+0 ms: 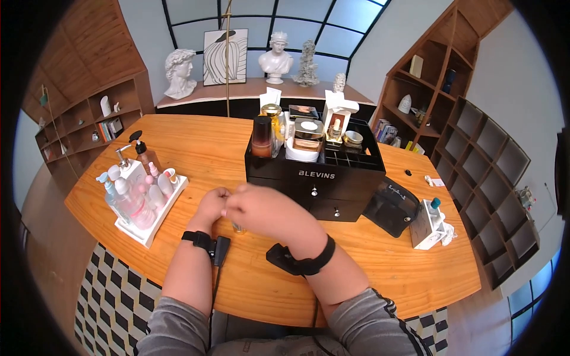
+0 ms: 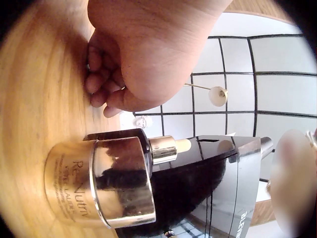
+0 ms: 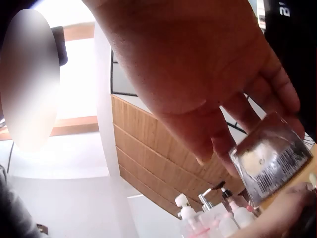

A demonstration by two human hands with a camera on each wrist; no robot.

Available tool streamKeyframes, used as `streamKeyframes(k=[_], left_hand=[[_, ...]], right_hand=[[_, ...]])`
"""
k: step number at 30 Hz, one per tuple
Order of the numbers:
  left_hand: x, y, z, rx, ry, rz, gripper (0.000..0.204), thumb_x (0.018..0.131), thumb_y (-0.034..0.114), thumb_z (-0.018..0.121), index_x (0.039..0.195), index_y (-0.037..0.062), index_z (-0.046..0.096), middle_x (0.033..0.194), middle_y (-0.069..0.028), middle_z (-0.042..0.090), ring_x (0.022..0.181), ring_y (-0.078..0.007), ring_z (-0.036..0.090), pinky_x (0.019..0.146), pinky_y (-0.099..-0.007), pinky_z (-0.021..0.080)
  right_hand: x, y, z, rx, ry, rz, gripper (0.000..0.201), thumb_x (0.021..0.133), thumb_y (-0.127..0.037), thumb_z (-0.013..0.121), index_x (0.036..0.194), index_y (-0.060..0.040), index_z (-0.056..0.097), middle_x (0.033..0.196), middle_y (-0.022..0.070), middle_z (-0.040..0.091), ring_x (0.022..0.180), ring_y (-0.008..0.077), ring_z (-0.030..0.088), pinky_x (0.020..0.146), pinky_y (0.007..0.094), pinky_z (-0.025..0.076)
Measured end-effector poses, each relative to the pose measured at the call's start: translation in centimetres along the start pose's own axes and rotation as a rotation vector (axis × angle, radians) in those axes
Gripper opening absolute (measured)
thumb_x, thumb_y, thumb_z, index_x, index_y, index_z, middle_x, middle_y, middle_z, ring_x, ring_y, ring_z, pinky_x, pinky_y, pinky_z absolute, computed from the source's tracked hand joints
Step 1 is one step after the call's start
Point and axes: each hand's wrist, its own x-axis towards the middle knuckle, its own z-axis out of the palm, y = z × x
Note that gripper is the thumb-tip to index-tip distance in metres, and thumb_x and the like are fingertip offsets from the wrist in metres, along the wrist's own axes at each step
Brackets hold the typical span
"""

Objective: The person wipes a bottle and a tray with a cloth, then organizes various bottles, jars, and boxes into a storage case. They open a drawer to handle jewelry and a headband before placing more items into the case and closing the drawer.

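My right hand (image 1: 261,207) is over the table in front of the black box and reaches across to the left hand. In the right wrist view its fingers hold a square clear glass piece (image 3: 265,161) with a barcode label on its face; the rest of that piece is hidden. My left hand (image 1: 211,209) is close beside the right, fingers loosely curled, and nothing shows in its grasp in the left wrist view. Near it are a gold-lidded Re-Nutriv jar (image 2: 101,183) and a dropper bottle (image 2: 166,150), mostly hidden behind the jar.
The black BLEVINS drawer box (image 1: 285,178) stands ahead, its top filled with bottles and jars. A white tray (image 1: 145,237) of pump bottles lies left. To the right are a black pouch (image 1: 392,207) and a white tissue box (image 1: 423,228) with a teal-capped item.
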Motion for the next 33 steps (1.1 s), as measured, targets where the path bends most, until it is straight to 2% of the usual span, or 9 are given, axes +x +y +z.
streamKeyframes(k=[3,7,13,16,19,23,24,28,33], left_hand=[[0.0,0.5,0.2,-0.099,0.003,-0.161,0.014,0.085,0.014,0.061,0.09,0.0041,0.069,0.081,-0.0122,0.068,0.079,-0.0225,0.065,0.075,-0.0344,0.05],[0.2,-0.2,0.3,0.026,0.041,-0.088,0.014,0.085,0.013,0.06,0.091,0.0045,0.07,0.079,-0.0129,0.067,0.078,-0.0228,0.065,0.073,-0.0342,0.05],[0.2,0.1,0.4,0.049,0.043,-0.086,0.014,0.086,0.013,0.061,0.09,0.0043,0.07,0.08,-0.0133,0.068,0.077,-0.0233,0.064,0.073,-0.0344,0.05],[1.1,-1.9,0.7,0.015,0.056,-0.05,0.014,0.087,0.014,0.061,0.09,0.0041,0.069,0.08,-0.0129,0.068,0.077,-0.023,0.064,0.073,-0.0348,0.05],[1.1,-1.7,1.0,-0.003,0.062,-0.051,0.014,0.088,0.015,0.061,0.09,0.0038,0.069,0.081,-0.013,0.068,0.078,-0.0235,0.064,0.073,-0.0352,0.051],[-0.9,2.5,0.1,0.097,0.056,-0.096,0.014,0.087,0.014,0.06,0.091,0.0032,0.069,0.083,-0.0137,0.069,0.081,-0.0245,0.065,0.076,-0.0352,0.05],[-1.1,2.8,0.0,0.111,0.058,-0.094,0.014,0.087,0.013,0.06,0.091,0.003,0.069,0.084,-0.0139,0.069,0.082,-0.0247,0.065,0.076,-0.0351,0.05],[-1.1,2.9,0.0,0.081,0.052,-0.104,0.017,0.085,0.008,0.055,0.091,0.0025,0.069,0.086,-0.014,0.069,0.084,-0.0246,0.065,0.077,-0.0347,0.05],[-1.5,3.7,-0.2,0.082,0.041,-0.098,0.015,0.085,0.006,0.055,0.092,0.0008,0.068,0.084,-0.0091,0.068,0.08,-0.0195,0.062,0.075,-0.0316,0.05]], right_hand=[[0.8,0.2,2.0,-0.103,-0.282,0.061,0.027,0.09,-0.028,0.059,0.081,-0.0053,0.07,0.078,0.0139,0.065,0.072,0.0333,0.063,0.067,0.0424,0.05],[1.1,1.7,4.5,-0.136,-0.517,0.118,0.027,0.089,-0.029,0.058,0.083,-0.008,0.073,0.076,0.0127,0.069,0.07,0.0324,0.065,0.065,0.044,0.051],[1.2,2.6,3.9,-0.069,-0.497,0.194,0.023,0.087,-0.027,0.059,0.093,-0.0096,0.074,0.083,0.0125,0.07,0.077,0.0317,0.066,0.07,0.042,0.052],[0.3,2.0,0.5,-0.022,-0.145,-0.01,0.023,0.087,-0.025,0.059,0.096,-0.0093,0.073,0.091,0.0132,0.067,0.086,0.0309,0.064,0.076,0.0397,0.051],[-0.2,1.3,-3.8,-0.012,0.202,-0.026,0.017,0.087,-0.017,0.064,0.099,-0.0055,0.069,0.093,0.0125,0.063,0.093,0.0297,0.061,0.084,0.0377,0.049],[-0.5,3.1,-6.0,-0.366,0.804,0.044,0.018,0.084,-0.015,0.066,0.1,-0.0056,0.069,0.102,0.0138,0.062,0.1,0.0349,0.058,0.087,0.0435,0.047],[-0.8,3.8,-6.1,-0.443,0.784,0.156,0.032,0.085,-0.02,0.067,0.115,-0.0072,0.066,0.119,0.0148,0.06,0.117,0.0352,0.053,0.097,0.0479,0.043],[-1.1,6.5,-5.2,-0.639,0.629,0.383,0.058,0.086,-0.032,0.069,0.138,-0.011,0.051,0.144,0.0152,0.048,0.138,0.0338,0.038,0.11,0.0555,0.032],[-0.9,6.9,-5.3,-0.631,0.652,0.347,0.054,0.085,-0.031,0.069,0.133,-0.0085,0.055,0.141,0.0137,0.051,0.136,0.0333,0.04,0.11,0.0548,0.032]])
